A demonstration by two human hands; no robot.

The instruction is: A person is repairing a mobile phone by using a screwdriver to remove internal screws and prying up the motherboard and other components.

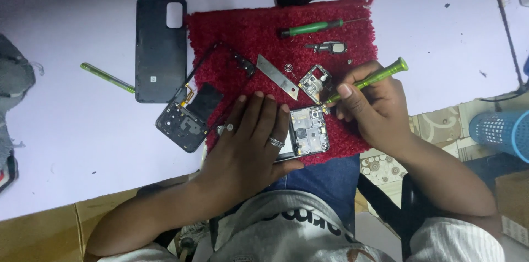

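White tabletop [82, 146] fills most of what I see, with a red fuzzy mat [242, 36] spread across the upper middle of the frame. Left of the mat lies a dark phone back cover [160, 52], and just below it a black inner frame piece [184, 121] overlaps the mat's left edge.

At lower centre sits the opened phone [308, 130], its boards and camera modules bare. I judge it light and stiff but fragile: the exposed parts look easy to scratch or bend, so the safe hold is flat pressure on the body or a pinch along the outer edges, never on the boards.

My left hand [248, 146] lies palm down over the phone's left part, fingers spread and flat, pressing it to the mat and gripping nothing. My right hand [374, 105], at centre right, has its fingers closed tight around a green screwdriver [366, 80]; the tip meets the phone's upper right corner, just beside a loose circuit board [315, 81].

Smaller things lie above: a second green-handled screwdriver [311, 28] near the mat's top edge, a flat metal blade [277, 76] at mid-mat, and a thin green stick [107, 77] on the table at left.
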